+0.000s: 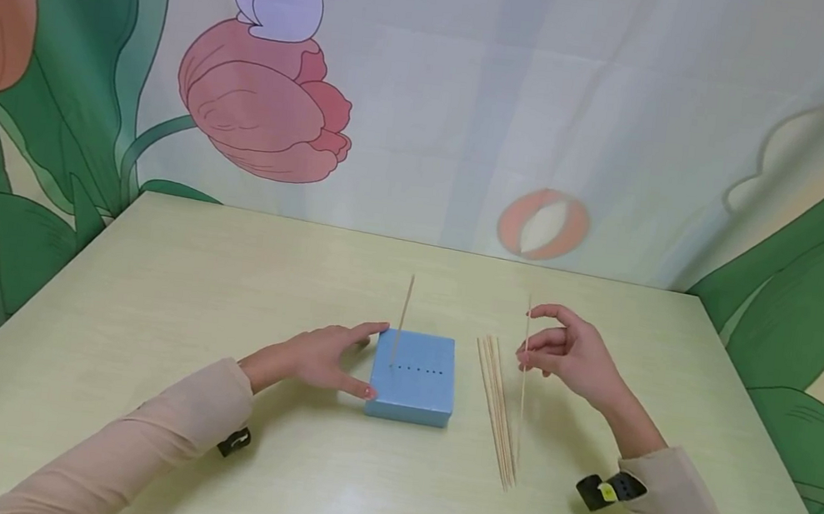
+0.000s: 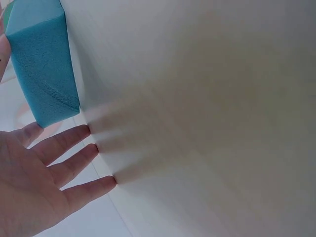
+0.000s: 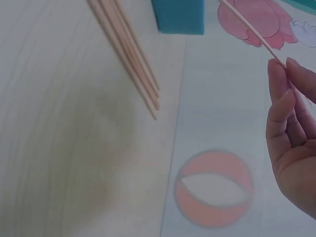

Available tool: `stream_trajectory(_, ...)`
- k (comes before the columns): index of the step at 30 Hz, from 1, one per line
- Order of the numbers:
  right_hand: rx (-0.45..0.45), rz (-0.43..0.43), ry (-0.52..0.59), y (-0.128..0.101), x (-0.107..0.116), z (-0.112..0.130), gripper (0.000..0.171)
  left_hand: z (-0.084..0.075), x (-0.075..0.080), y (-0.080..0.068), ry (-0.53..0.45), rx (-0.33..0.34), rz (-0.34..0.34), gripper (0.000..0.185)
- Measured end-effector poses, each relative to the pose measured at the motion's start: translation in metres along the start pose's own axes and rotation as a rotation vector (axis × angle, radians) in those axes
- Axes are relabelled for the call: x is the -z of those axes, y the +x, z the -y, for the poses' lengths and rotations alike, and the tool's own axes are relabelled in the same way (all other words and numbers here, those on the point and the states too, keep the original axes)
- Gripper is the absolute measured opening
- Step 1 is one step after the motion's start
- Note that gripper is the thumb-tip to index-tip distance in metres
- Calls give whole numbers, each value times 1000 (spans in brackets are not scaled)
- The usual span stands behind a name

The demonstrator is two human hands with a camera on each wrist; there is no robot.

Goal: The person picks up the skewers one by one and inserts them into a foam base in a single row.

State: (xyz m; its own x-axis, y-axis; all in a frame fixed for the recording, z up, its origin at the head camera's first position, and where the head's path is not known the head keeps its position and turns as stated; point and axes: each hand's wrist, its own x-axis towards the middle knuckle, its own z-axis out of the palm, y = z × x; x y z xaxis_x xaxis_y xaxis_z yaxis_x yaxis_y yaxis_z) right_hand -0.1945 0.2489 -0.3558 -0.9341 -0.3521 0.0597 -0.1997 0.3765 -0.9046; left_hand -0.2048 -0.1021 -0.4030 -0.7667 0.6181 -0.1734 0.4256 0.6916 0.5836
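A light blue foam block [image 1: 417, 350] lies on the table with a row of small holes across its top. One thin wooden stick [image 1: 403, 315] stands nearly upright in the hole at the left end of that row. My left hand [image 1: 330, 355] rests at the block's left side, thumb and forefinger spread along its edge; in the left wrist view the other fingers are straight, with their tips at the tabletop. My right hand [image 1: 573, 358] pinches another wooden stick [image 3: 252, 30] between thumb and fingers, raised to the right of the block. The stick points roughly up and down in the head view.
Several more wooden sticks [image 1: 497, 412] lie in a loose bundle on the table [image 1: 229, 271] between the block and my right hand. Behind the table's far edge hangs a printed curtain [image 1: 433, 125] with flowers and a rabbit.
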Motion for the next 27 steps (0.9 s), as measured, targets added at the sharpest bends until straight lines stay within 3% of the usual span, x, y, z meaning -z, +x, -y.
stream_trajectory(6, 36, -56, -21, -6, -5, 12, 23, -1, 0, -2, 8, 8, 4, 95)
stream_trajectory(16, 210, -148, -78, -9, -14, 33, 13, -1, 1, -2, 10, 6, 7, 94)
stream_trajectory(27, 334, -219, -128, -5, -27, 53, 8, -1, 1, -1, 1, -2, 6, 94)
